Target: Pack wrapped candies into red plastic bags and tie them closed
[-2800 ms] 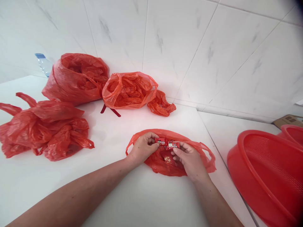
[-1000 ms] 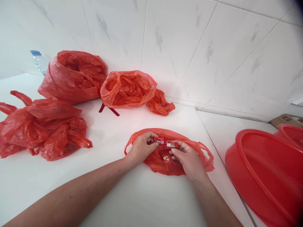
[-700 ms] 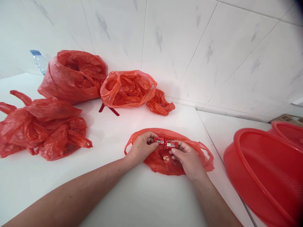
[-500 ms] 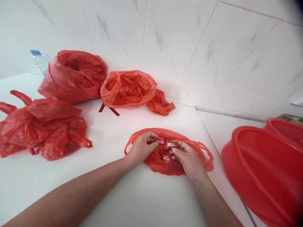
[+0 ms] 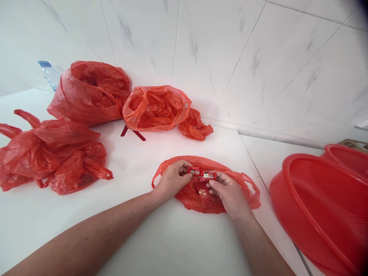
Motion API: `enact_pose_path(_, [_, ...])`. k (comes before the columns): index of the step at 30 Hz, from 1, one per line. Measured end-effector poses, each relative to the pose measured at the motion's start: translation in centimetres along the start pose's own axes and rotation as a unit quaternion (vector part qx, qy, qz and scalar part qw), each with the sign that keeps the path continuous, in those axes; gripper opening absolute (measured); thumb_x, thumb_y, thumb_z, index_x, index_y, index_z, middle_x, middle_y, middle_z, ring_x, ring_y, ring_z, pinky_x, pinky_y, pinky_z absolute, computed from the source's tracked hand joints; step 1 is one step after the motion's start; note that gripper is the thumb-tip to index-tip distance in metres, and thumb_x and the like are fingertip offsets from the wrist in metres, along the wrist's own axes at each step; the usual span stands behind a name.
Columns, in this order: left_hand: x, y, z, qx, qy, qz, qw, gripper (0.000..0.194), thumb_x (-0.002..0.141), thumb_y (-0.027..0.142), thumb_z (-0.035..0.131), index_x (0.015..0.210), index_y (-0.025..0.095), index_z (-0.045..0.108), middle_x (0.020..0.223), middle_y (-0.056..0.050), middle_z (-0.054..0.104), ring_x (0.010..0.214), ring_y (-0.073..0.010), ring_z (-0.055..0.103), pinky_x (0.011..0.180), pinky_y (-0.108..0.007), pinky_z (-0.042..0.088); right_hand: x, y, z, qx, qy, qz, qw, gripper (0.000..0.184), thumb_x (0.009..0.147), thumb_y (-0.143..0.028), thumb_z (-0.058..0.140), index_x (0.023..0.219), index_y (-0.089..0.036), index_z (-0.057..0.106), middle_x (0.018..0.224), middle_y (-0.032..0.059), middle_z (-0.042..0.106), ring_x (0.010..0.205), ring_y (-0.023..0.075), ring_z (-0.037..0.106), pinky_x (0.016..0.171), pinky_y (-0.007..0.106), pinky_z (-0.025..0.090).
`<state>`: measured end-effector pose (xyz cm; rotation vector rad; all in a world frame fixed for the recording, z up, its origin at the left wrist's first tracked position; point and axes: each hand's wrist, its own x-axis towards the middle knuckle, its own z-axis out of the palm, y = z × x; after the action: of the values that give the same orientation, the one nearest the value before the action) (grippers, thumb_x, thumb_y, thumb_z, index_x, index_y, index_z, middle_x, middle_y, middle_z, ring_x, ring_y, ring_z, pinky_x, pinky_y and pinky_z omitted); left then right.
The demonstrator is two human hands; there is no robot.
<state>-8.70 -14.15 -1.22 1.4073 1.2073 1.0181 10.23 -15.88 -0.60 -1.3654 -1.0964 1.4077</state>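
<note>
A flat red plastic bag (image 5: 244, 184) lies on the white table, its handles spread to both sides. My left hand (image 5: 171, 181) pinches a small red wrapped candy (image 5: 194, 170) over the bag's mouth. My right hand (image 5: 230, 194) pinches a second red wrapped candy (image 5: 209, 176) right beside the first; the two candies touch end to end. A red packet with gold print (image 5: 201, 191) shows through the bag below the candies.
Two open red bags (image 5: 92, 92) (image 5: 156, 108) stuffed with more red bags stand against the tiled wall, a crumpled one (image 5: 196, 126) beside them. A heap of knotted red bags (image 5: 54, 153) lies at left. Red mesh baskets (image 5: 324, 207) sit at right. A water bottle (image 5: 48, 74) stands behind.
My hands and the two candies have stayed nearly still. The red basket at the right has shifted a little to the left in view.
</note>
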Motion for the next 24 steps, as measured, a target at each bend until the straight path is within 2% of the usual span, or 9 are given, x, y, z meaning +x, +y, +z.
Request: enact_pose_path(24, [-0.13, 0.2, -0.03, -0.026, 0.008, 0.001, 1.0, 0.018, 0.075, 0.018, 0.052, 0.091, 0.019, 0.062, 0.072, 0.0, 0.067, 0.063, -0.0129, 0.062, 0.058, -0.023, 0.049, 0.13, 0.21, 0.05, -0.007, -0.001, 0.0, 1.0, 0.025, 0.072, -0.028, 0.066, 0.096, -0.02, 0.06, 0.08, -0.0007, 0.061, 0.076, 0.0125, 0.057, 0.066, 0.024, 0.049])
